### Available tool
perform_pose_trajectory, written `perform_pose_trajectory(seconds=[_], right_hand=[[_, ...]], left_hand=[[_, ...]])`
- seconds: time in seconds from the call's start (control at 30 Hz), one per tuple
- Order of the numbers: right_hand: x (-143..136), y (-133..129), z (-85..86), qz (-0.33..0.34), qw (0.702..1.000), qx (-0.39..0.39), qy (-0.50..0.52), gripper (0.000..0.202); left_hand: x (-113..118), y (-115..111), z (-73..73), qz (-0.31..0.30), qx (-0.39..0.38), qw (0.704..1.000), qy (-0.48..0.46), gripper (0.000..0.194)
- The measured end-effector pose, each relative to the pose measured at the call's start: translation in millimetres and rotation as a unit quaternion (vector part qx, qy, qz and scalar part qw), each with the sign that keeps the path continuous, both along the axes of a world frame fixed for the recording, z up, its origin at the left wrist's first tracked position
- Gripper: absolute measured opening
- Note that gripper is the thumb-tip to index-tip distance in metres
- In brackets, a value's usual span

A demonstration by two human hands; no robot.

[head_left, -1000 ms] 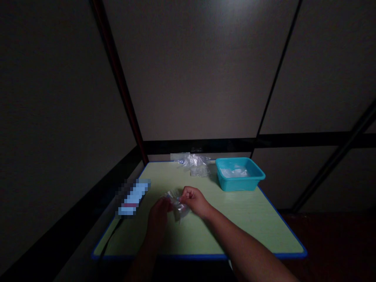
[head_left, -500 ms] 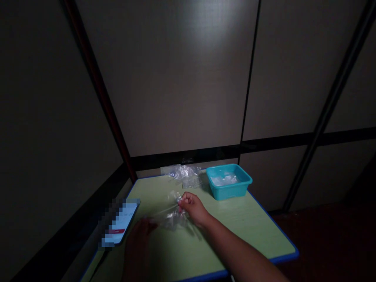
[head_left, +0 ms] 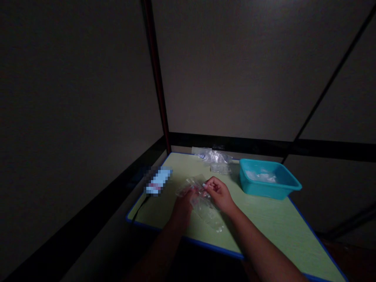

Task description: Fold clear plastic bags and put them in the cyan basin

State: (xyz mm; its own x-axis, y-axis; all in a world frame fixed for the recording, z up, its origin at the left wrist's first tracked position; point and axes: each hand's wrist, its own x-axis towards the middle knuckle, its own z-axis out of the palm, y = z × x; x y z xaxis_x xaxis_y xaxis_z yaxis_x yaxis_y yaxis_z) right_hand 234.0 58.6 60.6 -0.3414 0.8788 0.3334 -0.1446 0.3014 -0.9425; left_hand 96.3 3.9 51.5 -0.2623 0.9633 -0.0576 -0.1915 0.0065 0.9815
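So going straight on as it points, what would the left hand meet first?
Past the clear plastic it holds, the left hand would probably meet the right hand first; depth is unclear.

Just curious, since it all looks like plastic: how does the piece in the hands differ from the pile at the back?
The held plastic is between the left hand and right hand; the plastic pile lies untouched at the table's far edge. The held plastic looks clearer, showing green through it; the plastic pile looks whiter and more bunched. Both look crinkled.
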Motion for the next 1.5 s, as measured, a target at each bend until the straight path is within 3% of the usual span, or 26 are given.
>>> perform_pose_trajectory(seconds=[0.2,0.43,0.5,0.63,0.7,0.8,0.93,1.1,1.23,1.27,1.3,1.4,1.5], right_hand=[[9.5,13.3,-1.0,-0.097,0.995,-0.026,-0.003,0.035],[14.4,20.7,1.7,-0.147,0.989,-0.028,0.008,0.044],[15.1,18.1,4.6,-0.099,0.995,-0.026,-0.001,0.047],[12.1,9.9,2.6,0.09,0.993,-0.04,-0.067,0.045],[9.4,8.6,-2.4,0.116,0.987,-0.043,-0.105,0.042],[8.4,13.6,-8.9,0.054,0.985,-0.04,-0.158,0.037],[15.8,25.2,-9.5,-0.082,0.965,-0.028,-0.247,0.023],[26.6,28.8,-7.1,-0.187,0.89,-0.025,-0.416,0.01],[28.6,26.4,-8.6,-0.213,0.83,-0.037,-0.514,0.009],[28.7,26.0,-8.6,-0.212,0.82,-0.038,-0.53,0.012],[29.0,25.7,-8.2,-0.211,0.812,-0.039,-0.543,0.015],[30.6,25.2,-4.3,-0.21,0.796,-0.035,-0.567,0.023],[31.7,24.0,2.6,-0.227,0.791,-0.014,-0.568,0.037]], left_hand=[[-11.1,1.4,5.2,-0.038,0.024,0.997,-0.06,0.05],[-27.3,1.2,14.0,-0.087,0.0,0.996,0.036,0.048],[-27.8,-0.7,16.3,-0.116,-0.007,0.99,0.083,0.043],[-23.5,-1.9,16.6,-0.148,-0.01,0.975,0.165,0.033],[-22.2,-0.3,14.3,-0.157,-0.004,0.967,0.2,0.03],[-26.9,4.2,8.7,-0.165,0.003,0.955,0.246,0.029],[-49.4,16.0,4.2,-0.141,-0.006,0.94,0.311,0.026],[-79.4,31.6,12.1,-0.017,-0.002,0.904,0.426,0.012],[-66.7,22.3,12.9,0.038,0.054,0.868,0.493,0.025],[-57.9,16.1,9.8,0.026,0.073,0.859,0.507,0.03],[-48.0,8.9,5.3,-0.004,0.109,0.831,0.545,0.034],[-20.4,-14.3,-11.6,-0.161,0.19,0.764,0.595,0.043],[-7.7,-30.6,-23.9,-0.278,0.185,0.716,0.613,0.056]])
